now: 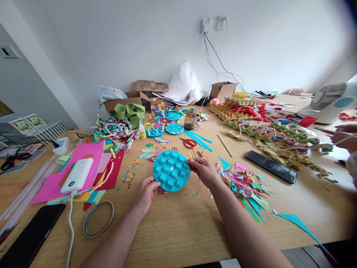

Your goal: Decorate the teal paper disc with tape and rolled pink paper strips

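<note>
A round turquoise paper disc (171, 171) with rows of raised, curved paper strips is held above the table. My left hand (150, 190) grips its lower left edge, thumb on top and fingers beneath. On the right edge, my right hand (203, 169) pinches the rim. A small white spot shows near the disc's middle. Just beyond lie several paper fish (147, 150) and a pair of red-handled scissors (189, 143). Turquoise paper strips (198, 140) are behind the scissors. Two more turquoise discs, one of them dotted white (174, 128), rest farther back.
A glue bottle (142, 131) and a jar (190, 120) stand at the back. Paper scraps (245, 182) and a phone (271, 166) lie right; coloured sheets, a power bank (77, 175) and a tape roll (98, 219) lie left. Another person's hand (346, 137) is at far right.
</note>
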`<state>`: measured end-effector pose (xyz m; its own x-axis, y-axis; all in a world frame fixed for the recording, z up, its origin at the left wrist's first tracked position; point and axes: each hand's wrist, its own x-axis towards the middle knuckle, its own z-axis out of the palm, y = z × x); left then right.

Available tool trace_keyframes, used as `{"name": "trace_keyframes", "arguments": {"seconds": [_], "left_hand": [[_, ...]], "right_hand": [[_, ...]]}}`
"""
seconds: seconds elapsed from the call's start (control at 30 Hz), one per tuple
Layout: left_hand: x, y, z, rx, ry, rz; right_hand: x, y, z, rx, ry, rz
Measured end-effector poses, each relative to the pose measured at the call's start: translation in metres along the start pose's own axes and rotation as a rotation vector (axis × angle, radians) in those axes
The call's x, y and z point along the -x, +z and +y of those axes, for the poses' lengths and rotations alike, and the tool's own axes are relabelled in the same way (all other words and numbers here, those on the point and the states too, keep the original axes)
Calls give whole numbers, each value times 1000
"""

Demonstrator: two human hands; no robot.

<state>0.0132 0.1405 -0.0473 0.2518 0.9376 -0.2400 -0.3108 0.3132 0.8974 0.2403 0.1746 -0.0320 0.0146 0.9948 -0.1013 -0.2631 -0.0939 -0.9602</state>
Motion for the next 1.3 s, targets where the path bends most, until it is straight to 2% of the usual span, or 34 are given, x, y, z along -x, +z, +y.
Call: {"name": "trace_keyframes", "arguments": {"seconds": [0.23,0.53,1.0,1.3], "left_hand": [[1,-2,1,-4,-50,-90],[1,-3,6,134,-13,-38],[2,-2,8,130,-37,-7],[-1,-6,2,111,-58,-7]], "right_hand": [[-2,-3,2,-14,-49,31],[1,-1,4,136,-51,-57],[3,-1,9,249,-12,-189],[7,3,7,362,-30,-247]]}}
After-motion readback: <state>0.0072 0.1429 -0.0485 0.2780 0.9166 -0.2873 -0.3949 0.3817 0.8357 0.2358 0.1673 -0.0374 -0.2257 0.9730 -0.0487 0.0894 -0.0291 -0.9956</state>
